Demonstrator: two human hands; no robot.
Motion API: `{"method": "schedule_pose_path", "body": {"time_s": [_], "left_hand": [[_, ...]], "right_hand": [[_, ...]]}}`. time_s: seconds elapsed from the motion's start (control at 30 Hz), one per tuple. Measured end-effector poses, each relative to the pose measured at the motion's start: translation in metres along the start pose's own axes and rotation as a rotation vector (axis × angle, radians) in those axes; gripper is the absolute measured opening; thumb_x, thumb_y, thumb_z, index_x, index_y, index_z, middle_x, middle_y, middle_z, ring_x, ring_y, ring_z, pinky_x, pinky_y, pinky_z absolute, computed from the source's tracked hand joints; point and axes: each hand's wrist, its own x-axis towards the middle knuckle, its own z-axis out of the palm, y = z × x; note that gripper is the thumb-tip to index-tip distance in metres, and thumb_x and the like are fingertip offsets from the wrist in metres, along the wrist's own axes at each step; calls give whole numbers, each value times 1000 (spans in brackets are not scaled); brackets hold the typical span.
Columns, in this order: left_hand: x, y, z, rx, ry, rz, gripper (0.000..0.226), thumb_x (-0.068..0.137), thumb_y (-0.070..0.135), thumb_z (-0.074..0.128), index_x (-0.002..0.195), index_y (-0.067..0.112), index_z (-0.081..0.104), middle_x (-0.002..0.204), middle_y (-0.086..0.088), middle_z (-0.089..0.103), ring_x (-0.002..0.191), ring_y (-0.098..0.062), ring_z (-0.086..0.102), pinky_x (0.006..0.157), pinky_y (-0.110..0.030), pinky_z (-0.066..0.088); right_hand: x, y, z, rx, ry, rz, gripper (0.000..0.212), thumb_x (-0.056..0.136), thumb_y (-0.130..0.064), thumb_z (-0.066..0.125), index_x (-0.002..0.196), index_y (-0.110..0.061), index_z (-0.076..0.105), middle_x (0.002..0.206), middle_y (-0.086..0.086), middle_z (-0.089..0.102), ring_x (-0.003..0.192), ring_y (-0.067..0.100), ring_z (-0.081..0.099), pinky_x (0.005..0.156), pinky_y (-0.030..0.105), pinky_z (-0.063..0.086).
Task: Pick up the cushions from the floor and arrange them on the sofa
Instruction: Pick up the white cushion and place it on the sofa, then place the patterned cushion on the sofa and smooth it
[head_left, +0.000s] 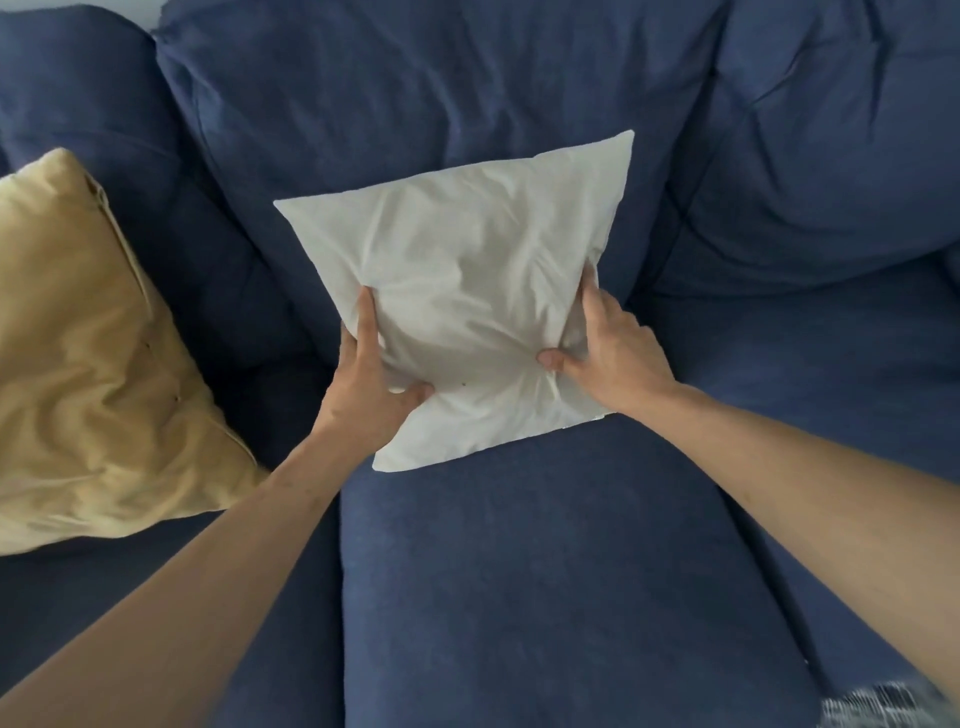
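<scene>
A blurred black-and-white patterned patch (883, 704) at bottom right.

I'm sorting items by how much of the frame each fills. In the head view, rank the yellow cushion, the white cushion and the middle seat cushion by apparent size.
1. Middle seat cushion, largest.
2. Yellow cushion and white cushion: too close to rank; the yellow one is cut off by the frame edge and both hands cover part of the white one.
</scene>
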Motion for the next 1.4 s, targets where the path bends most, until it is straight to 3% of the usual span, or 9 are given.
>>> {"method": "schedule_pose_path", "body": {"time_s": [0.07, 0.13, 0.27, 0.4, 0.73, 0.93, 1.07, 1.27, 1.4], "left_hand": [[-7, 8, 4, 61, 36, -30, 135, 87, 38, 90, 165, 51, -19, 180, -8, 2, 163, -33, 22, 122, -52, 37], [-17, 22, 8, 137, 91, -65, 127, 92, 42, 84, 169, 41, -18, 181, -11, -13, 168, -35, 0, 130, -64, 19], [-51, 51, 20, 220, 167, -55, 114, 100, 54, 69, 169, 40, -21, 180, -3, -24, 167, -29, -17, 131, -64, 3], [-91, 86, 50, 260, 120, -27, 110, 101, 62, 61, 168, 41, -24, 179, 3, -27, 166, -27, -20, 132, -64, -1], [-199, 196, 193, 380, -14, 2, 116, 89, 92, 36, 168, 33, -27, 178, 1, -29, 165, -26, -24, 132, -64, -3], [-254, 250, 317, 390, -137, 14, 116, 88, 96, 27, 167, 32, -29, 177, 1, -33, 164, -26, -26, 132, -63, -4], [-295, 270, 405, 370, -234, 60, 115, 89, 94, 31, 168, 33, -26, 178, 1, -30, 165, -26, -24, 132, -61, -5], [-363, 276, 510, 352, -317, 266, 111, 95, 90, 34, 165, 36, -32, 178, 0, -31, 165, -25, -26, 134, -56, -7], [-404, 268, 567, 377, -337, 356, 106, 99, 86, 31, 166, 33, -33, 177, -2, -33, 164, -25, -28, 135, -54, -4]], "right_hand": [[-6, 9, -1, -34, 20, 22, 120, 98, -74, 63, 174, -28, -17, 182, 10, 17, 151, 43, 43, 119, 63, 41], [-15, 19, -5, -77, 9, 24, 115, 100, -78, 53, 174, -26, -17, 185, 13, 6, 161, 42, 30, 125, 62, 36], [-39, 45, -20, -145, -50, 14, 106, 101, -83, 33, 174, -26, -19, 185, 12, -9, 171, 37, 6, 135, 59, 19], [-79, 82, -43, -182, -74, 20, 102, 98, -86, 16, 174, -27, -18, 185, 9, -14, 172, 34, -4, 137, 60, 9], [-201, 237, -97, -268, -176, -7, 105, 96, -92, 11, 174, -28, -18, 183, 5, -25, 171, 34, -15, 137, 63, 2], [-291, 362, -99, -308, -255, 18, 105, 95, -94, 5, 174, -29, -19, 183, 4, -26, 171, 34, -16, 136, 65, 3], [-348, 442, -85, -266, -280, 118, 107, 93, -96, 5, 174, -31, -18, 183, 3, -26, 170, 34, -17, 137, 65, 1], [-432, 531, -45, -205, -315, 222, 109, 88, -100, 2, 173, -36, -17, 182, 0, -29, 170, 32, -20, 137, 63, -2], [-485, 581, -15, -253, -364, 255, 104, 89, -101, -1, 167, -41, -31, 176, 2, -40, 167, 34, -25, 137, 64, -1]]}}
